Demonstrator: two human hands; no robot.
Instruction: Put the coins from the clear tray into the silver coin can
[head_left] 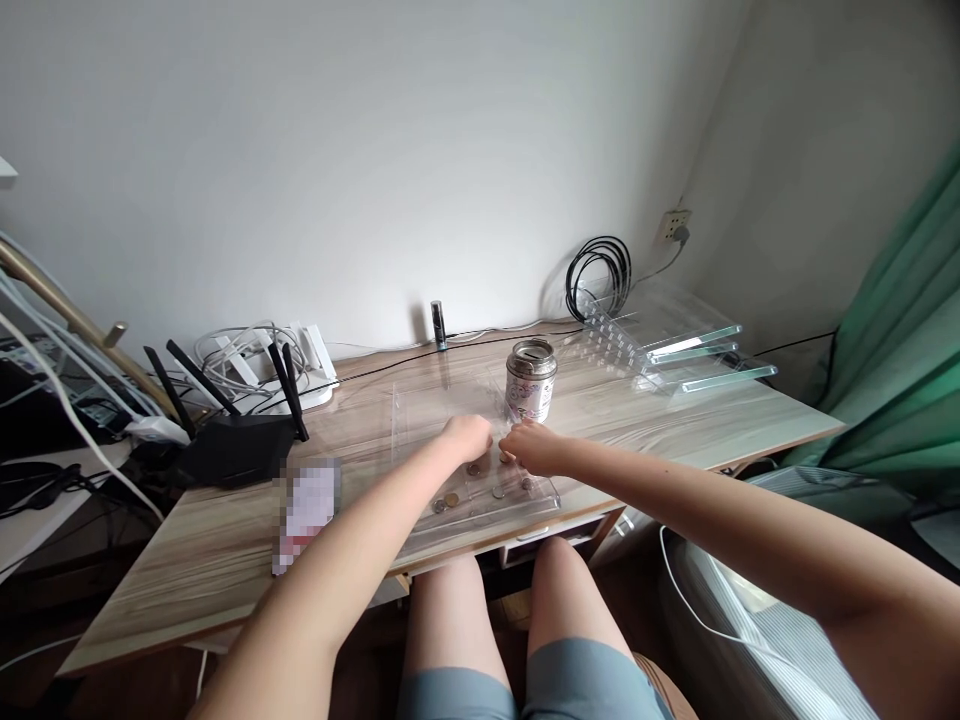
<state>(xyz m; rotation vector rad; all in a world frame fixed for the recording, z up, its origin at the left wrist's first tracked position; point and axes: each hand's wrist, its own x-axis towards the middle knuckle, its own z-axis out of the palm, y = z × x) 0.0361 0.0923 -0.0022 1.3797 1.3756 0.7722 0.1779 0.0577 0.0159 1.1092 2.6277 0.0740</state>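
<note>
A clear plastic tray (420, 420) lies on the wooden desk with several coins (451, 499) scattered in it. My left hand (466, 437) hovers over the tray's middle, fingers curled down toward the coins. My right hand (529, 447) meets it from the right, fingers bent together close to a coin. Whether either hand holds a coin is hidden. A patterned tin can (531, 380) with a slot in its lid stands just behind my right hand.
A black router (232, 440) with antennas and a white power strip with cables sit at the desk's left back. A clear acrylic rack (660, 345) stands at the right back, a coiled black cable behind it. A blurred flat item (306, 510) lies left of the tray.
</note>
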